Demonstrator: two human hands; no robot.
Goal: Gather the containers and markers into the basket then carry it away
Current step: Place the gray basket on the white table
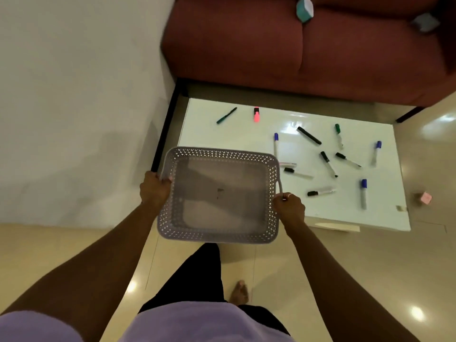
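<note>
We see a person standing on a tiled floor (pixel 345 280), holding a grey perforated basket (pixel 172 233) out in front of them with both hands. The left hand (pixel 154 191) is curled tight over the basket's rim at its 9 o'clock side, fingers wrapped inside the edge. The right hand (pixel 290 206) is closed around the loop handle at the 3 o'clock side. The basket looks empty; through its translucent bottom we make out only the floor and bench edge.

Beyond the basket, from 12 to 3 o'clock, lies a low white bench (pixel 222 134) strewn with markers. At its far edge, toward 12 o'clock, sit a green pen (pixel 226 115) and a pink highlighter (pixel 256 115), near each other but apart. Further toward 2 o'clock we find a blue-capped marker (pixel 276 144), a black marker (pixel 309 135) and a green-capped marker (pixel 338 135). Just beside the basket's right handle rests a black-capped marker (pixel 297 172), with another black-capped one (pixel 320 192) near the right hand. Two more blue-capped markers (pixel 376 153) (pixel 363 193) lie toward the bench's 3 o'clock edge.

On the floor past that edge sits a small pink cube (pixel 426 197). A dark red sofa (pixel 234 45) stands behind the bench, with a teal-and-white container (pixel 304 8) on its seat cushions. One bare foot (pixel 239 291) shows below the basket.
</note>
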